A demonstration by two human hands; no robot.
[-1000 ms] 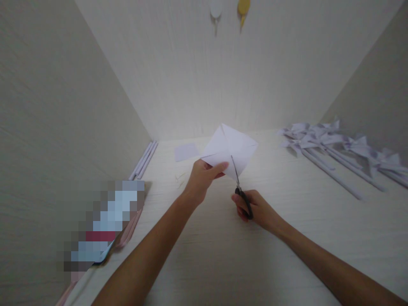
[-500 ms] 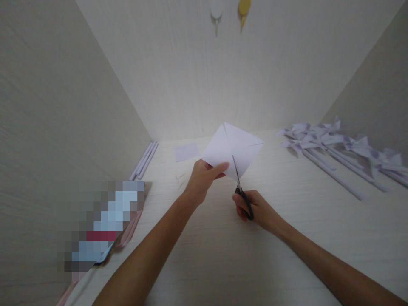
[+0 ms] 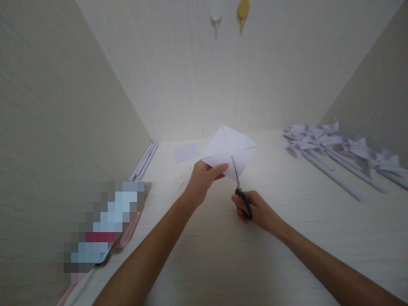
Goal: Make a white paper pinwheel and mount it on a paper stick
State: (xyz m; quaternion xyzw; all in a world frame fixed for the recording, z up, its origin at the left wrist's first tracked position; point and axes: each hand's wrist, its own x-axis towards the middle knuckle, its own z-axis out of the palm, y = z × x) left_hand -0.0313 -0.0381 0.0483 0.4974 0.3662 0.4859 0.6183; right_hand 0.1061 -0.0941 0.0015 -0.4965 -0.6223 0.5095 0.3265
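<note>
A white square sheet of paper (image 3: 228, 142), turned like a diamond, has slits running in from its corners. My left hand (image 3: 205, 176) pinches its lower left edge, thumb on top and fingers beneath. In my right hand (image 3: 251, 206) is a pair of scissors (image 3: 242, 199) with black handles. Their blades lie along the paper's near corner, pointing toward its middle, and look closed or nearly so. Some of the right fingers are hidden behind the handles.
Several paper pinwheels (image 3: 321, 138) on white sticks lie at the right. Rolled paper sticks (image 3: 145, 159) rest along the left wall. A small paper piece (image 3: 186, 153) and thin toothpick-like bits (image 3: 180, 180) lie left of centre. A pixelated object (image 3: 108, 225) leans at the left. Two hooks (image 3: 243, 10) hang on the back wall.
The right corner of the paper has swung slightly down and inward, so the sheet looks more bent. Both hands and the scissors stay almost in place.
</note>
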